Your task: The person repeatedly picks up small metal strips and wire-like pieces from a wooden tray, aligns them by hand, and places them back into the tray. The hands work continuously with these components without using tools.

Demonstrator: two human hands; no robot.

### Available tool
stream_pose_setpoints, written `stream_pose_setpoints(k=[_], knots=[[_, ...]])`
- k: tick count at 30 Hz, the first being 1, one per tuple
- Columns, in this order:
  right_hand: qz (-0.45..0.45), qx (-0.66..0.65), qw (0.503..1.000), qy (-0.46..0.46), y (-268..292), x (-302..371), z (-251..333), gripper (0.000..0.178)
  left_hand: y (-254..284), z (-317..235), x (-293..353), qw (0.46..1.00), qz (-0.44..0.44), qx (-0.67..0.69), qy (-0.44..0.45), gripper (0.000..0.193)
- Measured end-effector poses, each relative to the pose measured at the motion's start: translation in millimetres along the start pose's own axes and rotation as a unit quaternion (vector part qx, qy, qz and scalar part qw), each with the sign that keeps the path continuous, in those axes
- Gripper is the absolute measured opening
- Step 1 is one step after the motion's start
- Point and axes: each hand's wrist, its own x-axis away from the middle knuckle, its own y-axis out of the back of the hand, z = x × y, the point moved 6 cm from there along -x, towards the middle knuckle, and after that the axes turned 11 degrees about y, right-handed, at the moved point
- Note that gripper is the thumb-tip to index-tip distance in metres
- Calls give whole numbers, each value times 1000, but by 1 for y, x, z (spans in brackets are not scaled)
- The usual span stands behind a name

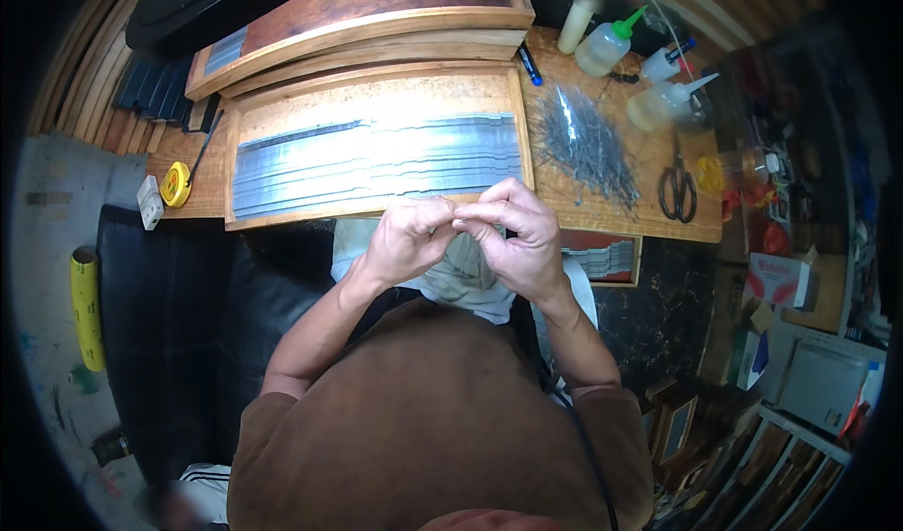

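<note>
My left hand and my right hand meet at the fingertips, both closed in a pinch, in front of the table's near edge. Whatever lies between the fingers is too small or too hidden to make out. Just beyond them is a shallow wooden tray, its front rim close to my knuckles. Rows of thin, shiny grey metal strips lie side by side in it. To the right of the tray, a heap of fine grey wire-like pieces is spread on the wooden table.
Black scissors lie at the right, below squeeze bottles. A blue marker rests by the tray. Behind stand stacked wooden trays. At the left are a yellow tape measure and a black seat. Below the table sits an open drawer.
</note>
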Motion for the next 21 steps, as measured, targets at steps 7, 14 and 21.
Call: stream_pose_setpoints(k=[7,14,21], knots=[[-14,7,1000,5,-3,3,2,17,1,4,3,1000,14,-12,17,5],[-36,-23,997,-61,-15,35,2,9,-5,4,33,971,110,110,181,5],[-30,-164,944,-284,-32,76,-36,20,-32,35,63,834,226,330,380,13]])
